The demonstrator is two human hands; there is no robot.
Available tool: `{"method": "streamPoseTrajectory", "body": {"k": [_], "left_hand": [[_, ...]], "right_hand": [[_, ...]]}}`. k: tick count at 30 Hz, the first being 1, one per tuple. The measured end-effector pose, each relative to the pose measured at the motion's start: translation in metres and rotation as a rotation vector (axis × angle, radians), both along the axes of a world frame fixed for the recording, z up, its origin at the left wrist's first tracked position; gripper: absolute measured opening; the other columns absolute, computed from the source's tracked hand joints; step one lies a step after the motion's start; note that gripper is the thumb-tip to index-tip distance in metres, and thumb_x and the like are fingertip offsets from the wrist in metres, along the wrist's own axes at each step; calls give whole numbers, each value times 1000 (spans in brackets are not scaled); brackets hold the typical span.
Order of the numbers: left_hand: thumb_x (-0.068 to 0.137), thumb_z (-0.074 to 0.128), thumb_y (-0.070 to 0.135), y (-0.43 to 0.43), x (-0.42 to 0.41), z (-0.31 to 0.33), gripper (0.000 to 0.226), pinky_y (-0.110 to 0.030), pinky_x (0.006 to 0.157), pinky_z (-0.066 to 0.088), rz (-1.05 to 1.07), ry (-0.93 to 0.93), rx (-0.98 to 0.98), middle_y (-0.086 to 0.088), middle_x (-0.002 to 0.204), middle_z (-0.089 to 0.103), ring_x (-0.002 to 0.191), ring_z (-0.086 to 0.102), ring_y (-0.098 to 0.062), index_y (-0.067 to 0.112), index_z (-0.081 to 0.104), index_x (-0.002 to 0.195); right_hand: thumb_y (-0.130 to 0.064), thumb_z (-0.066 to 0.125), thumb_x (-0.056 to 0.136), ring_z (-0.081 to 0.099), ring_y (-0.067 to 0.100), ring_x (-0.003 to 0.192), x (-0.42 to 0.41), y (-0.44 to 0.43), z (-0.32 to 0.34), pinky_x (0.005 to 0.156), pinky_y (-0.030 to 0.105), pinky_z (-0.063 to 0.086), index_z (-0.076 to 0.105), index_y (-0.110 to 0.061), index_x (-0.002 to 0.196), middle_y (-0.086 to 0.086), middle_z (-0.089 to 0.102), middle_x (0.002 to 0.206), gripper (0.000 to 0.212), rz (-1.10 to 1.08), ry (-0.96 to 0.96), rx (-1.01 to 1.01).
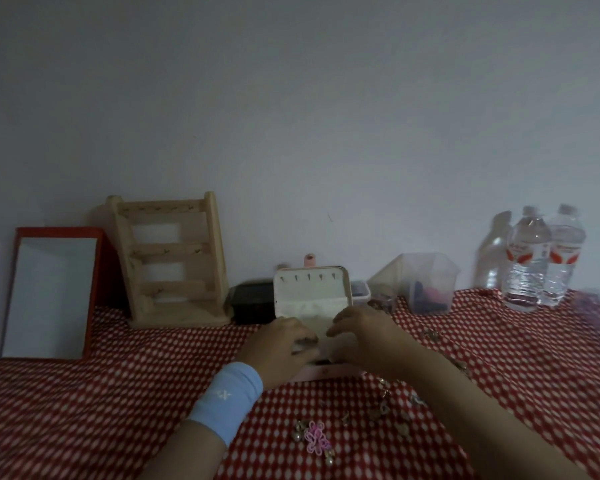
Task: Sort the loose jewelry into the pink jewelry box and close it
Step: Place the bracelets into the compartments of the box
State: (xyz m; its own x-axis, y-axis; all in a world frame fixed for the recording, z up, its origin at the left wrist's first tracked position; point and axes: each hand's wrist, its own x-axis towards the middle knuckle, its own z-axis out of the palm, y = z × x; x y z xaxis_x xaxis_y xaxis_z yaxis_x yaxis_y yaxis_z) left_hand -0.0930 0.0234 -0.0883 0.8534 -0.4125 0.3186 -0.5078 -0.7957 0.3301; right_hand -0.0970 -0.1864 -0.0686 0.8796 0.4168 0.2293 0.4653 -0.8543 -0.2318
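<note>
Head view: jewelry box (312, 289), likely light, rigid, lid up; loose jewelry (316, 441), tiny, so you'd pinch pieces singly; left hand (284, 344), right hand (364, 337) over box, grip unclear.

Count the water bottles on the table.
2. The left water bottle and the right water bottle stand side by side at the far right of the table. A pale bottle shape left of them may be a shadow or a third; unclear.
</note>
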Motion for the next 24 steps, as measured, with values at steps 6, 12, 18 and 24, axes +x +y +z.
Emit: {"method": "streamPoseTrajectory", "body": {"k": [6,12,18,24], "left_hand": [[84,66,55,-1,-2,-15,59,-21,109,23,10,41,80,13,142,41,132,31,-7,36,50,138],[84,71,44,8,5,-12,53,-17,109,19,23,128,-19,13,145,42,134,33,-5,34,57,134],[86,67,49,5,2,-16,49,-26,114,27,52,66,62,12,142,46,132,39,-8,34,58,131],[88,63,45,-10,-27,9,31,-32,101,43,-2,26,17,13,117,54,113,47,-8,35,64,117]], "right_hand": [[-64,77,74,35,17,139,-3,-9,-16,117,38,33,55,-39,138,-8,32,156,73,-65,274,180],[-51,81,78,41,17,140,-1,-2,-22,114,28,31,59,-27,138,-5,40,157,68,-120,205,239],[-59,80,74,40,15,138,-3,-4,-24,115,33,32,59,-32,135,-7,40,155,70,-101,220,214],[-25,73,89,54,14,120,-16,-28,1,107,33,48,66,-29,116,-3,54,140,28,-142,136,180]]}}
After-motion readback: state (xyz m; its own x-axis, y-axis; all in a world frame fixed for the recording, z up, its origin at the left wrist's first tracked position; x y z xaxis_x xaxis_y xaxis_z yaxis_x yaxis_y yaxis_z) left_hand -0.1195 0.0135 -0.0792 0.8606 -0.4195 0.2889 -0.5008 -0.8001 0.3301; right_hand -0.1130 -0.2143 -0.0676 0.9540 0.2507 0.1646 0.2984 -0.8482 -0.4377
